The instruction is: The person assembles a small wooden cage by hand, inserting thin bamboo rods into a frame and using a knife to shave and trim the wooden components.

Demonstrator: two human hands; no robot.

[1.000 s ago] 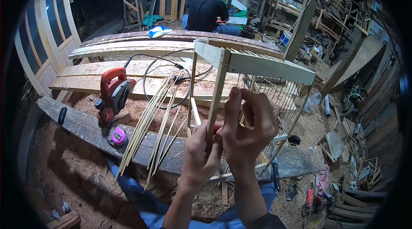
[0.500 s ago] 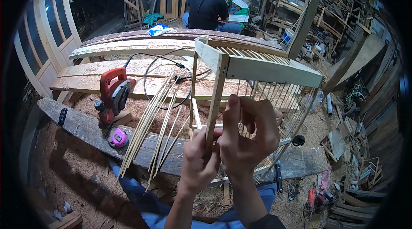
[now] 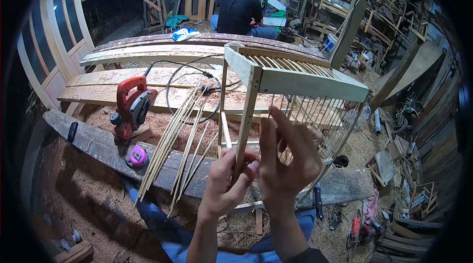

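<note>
In front of me stands a slatted wooden cage (image 3: 310,82), with a pale top rail and thin upright rods along its side. My left hand (image 3: 222,184) is closed around the cage's near corner post (image 3: 248,110), low down. Just right of that post, my right hand (image 3: 290,162) pinches a thin stick (image 3: 272,99) just below the top rail; its lower part is hidden by the fingers. Loose bamboo sticks (image 3: 170,142) lie in a bundle to the left, across the weathered plank (image 3: 101,145).
A red power planer (image 3: 132,108) with a black cord and a pink tape measure (image 3: 138,155) rest at left. A knife (image 3: 318,203) lies by the plank's right part. Shavings-strewn boards (image 3: 103,83) stretch behind the cage. A person (image 3: 239,9) sits facing away at the back.
My right fingers have straightened and shifted slightly, the index fingertip now touching the stick near the rail. The cage has tilted a little. My left hand keeps its hold on the post.
</note>
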